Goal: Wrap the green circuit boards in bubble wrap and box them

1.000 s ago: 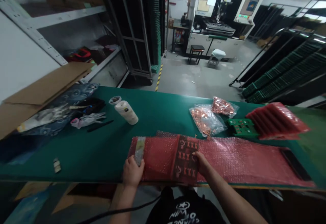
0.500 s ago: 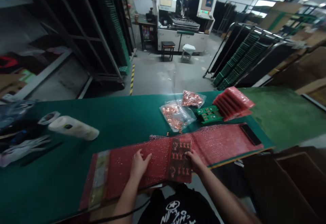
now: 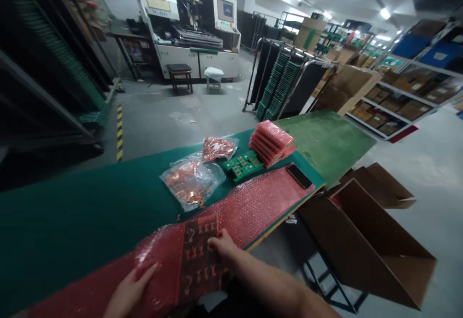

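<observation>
A circuit board [image 3: 200, 265] with rows of copper pieces shows dark through red wrap at the table's near edge. My right hand [image 3: 224, 248] is closed at its right edge, fingers bent over the wrapped board. To its left, my left hand [image 3: 128, 291] lies over the red bubble wrap [image 3: 161, 248], thumb and finger apart; whether it presses on the wrap I cannot tell. The long bubble wrap strip [image 3: 260, 197] runs on to the right, with a black bar [image 3: 299, 176] lying on its far end.
Beyond the wrap lie two clear bags of copper pieces [image 3: 190, 180], green circuit boards [image 3: 244, 163] and a stack of red-wrapped packs [image 3: 270, 142]. An open cardboard box [image 3: 372, 245] stands right of the table. Racks of boards [image 3: 280, 81] stand behind.
The view has turned to the right, so the table's things appear further left, and the open box and shelves have come into sight. My right hand stays at the board's right edge.
</observation>
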The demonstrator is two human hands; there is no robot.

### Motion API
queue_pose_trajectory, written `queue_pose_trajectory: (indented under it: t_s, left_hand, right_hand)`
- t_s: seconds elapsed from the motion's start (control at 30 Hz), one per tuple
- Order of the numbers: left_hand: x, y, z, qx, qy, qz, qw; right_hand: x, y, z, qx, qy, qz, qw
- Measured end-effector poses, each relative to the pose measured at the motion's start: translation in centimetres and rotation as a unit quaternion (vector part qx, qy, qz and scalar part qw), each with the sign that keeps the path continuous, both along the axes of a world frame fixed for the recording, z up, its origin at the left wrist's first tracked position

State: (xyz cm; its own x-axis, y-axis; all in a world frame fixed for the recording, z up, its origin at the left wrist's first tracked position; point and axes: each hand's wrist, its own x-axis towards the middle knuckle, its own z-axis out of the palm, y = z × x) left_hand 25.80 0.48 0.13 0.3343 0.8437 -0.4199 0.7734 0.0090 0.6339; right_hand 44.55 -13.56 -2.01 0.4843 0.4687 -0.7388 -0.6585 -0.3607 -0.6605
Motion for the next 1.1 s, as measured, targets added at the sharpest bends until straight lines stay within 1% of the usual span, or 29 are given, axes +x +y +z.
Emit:
queue_pose_trajectory:
  t_s: [0.03, 0.1, 0.17, 0.2, 0.27, 0.33, 0.4, 0.5, 0.57, 0.67, 0.73, 0.8, 0.87, 0.9, 0.93, 0.97, 1.0, 1.03, 1.07, 1.1]
  left_hand:
    - [1.0, -1.0, 1.1, -0.031, -0.026, -0.026, 0.999]
    - [3.3, -3.5, 2.9, -0.058, -0.070, -0.103, 0.991]
    - [5.6, -6.1, 3.7, -0.056, -0.062, -0.167, 0.982]
    - [6.6, -7.3, 3.7, -0.039, -0.030, -0.184, 0.982]
    - [7.8, -9.4, 3.3, -0.005, 0.023, -0.178, 0.984]
    - [8.1, -11.0, 2.7, 0.023, 0.043, -0.172, 0.984]
    - [7.7, -12.3, 2.3, 0.051, 0.041, -0.178, 0.982]
    - [6.8, -13.3, 2.5, 0.078, 0.046, -0.209, 0.974]
    - [6.6, -13.5, 3.2, 0.061, 0.048, -0.226, 0.971]
    - [6.7, -13.3, 4.5, 0.034, 0.065, -0.242, 0.967]
    - [6.8, -13.4, 5.2, 0.044, 0.078, -0.253, 0.963]
    - [6.7, -13.6, 5.5, 0.047, 0.056, -0.251, 0.965]
    - [6.2, -13.7, 5.3, 0.022, -0.021, -0.230, 0.973]
    - [5.8, -13.6, 5.1, 0.016, -0.070, -0.198, 0.978]
    - [5.4, -13.4, 4.8, 0.026, -0.114, -0.144, 0.983]
    - [5.1, -13.0, 4.5, 0.054, -0.154, -0.073, 0.984]
    - [4.8, -12.5, 4.2, 0.092, -0.186, 0.008, 0.978]
    - [4.6, -11.9, 4.0, 0.130, -0.213, 0.083, 0.965]
    - [4.5, -11.3, 3.9, 0.153, -0.240, 0.133, 0.949]
    - [4.6, -10.7, 3.8, 0.153, -0.268, 0.149, 0.939]
  right_hand:
    - [0.0, -0.1, 0.0, 0.005, 0.002, 0.000, 1.000]
    - [0.0, -0.4, -0.1, 0.014, 0.006, 0.004, 1.000]
    - [0.0, -0.7, -0.2, 0.022, 0.013, 0.013, 1.000]
    - [0.0, -0.9, -0.3, 0.027, 0.018, 0.018, 0.999]
    - [0.1, -1.2, -0.4, 0.039, 0.029, 0.029, 0.998]
    - [0.1, -1.4, -0.4, 0.052, 0.042, 0.034, 0.997]
    - [0.1, -1.5, -0.3, 0.058, 0.041, 0.039, 0.997]
    - [0.1, -1.6, -0.1, 0.050, -0.007, 0.048, 0.998]
    - [0.0, -1.7, -0.1, 0.053, -0.030, 0.060, 0.996]
    - [-0.1, -1.8, 0.0, 0.096, -0.010, 0.088, 0.991]
    - [-0.1, -2.0, 0.1, 0.120, 0.002, 0.109, 0.987]
    - [0.0, -2.2, 0.6, 0.126, -0.001, 0.124, 0.984]
    - [0.3, -2.6, 1.4, 0.152, -0.014, 0.137, 0.979]
    - [0.5, -2.9, 2.0, 0.184, -0.024, 0.146, 0.972]
    - [0.8, -3.1, 2.7, 0.224, -0.040, 0.156, 0.961]
    - [1.2, -3.4, 3.4, 0.265, -0.063, 0.170, 0.947]
    - [1.6, -3.7, 4.1, 0.300, -0.093, 0.186, 0.931]
    - [2.1, -3.9, 4.8, 0.328, -0.125, 0.202, 0.914]
    - [2.6, -4.0, 5.3, 0.348, -0.158, 0.219, 0.898]
    - [3.2, -4.0, 5.6, 0.364, -0.189, 0.239, 0.880]
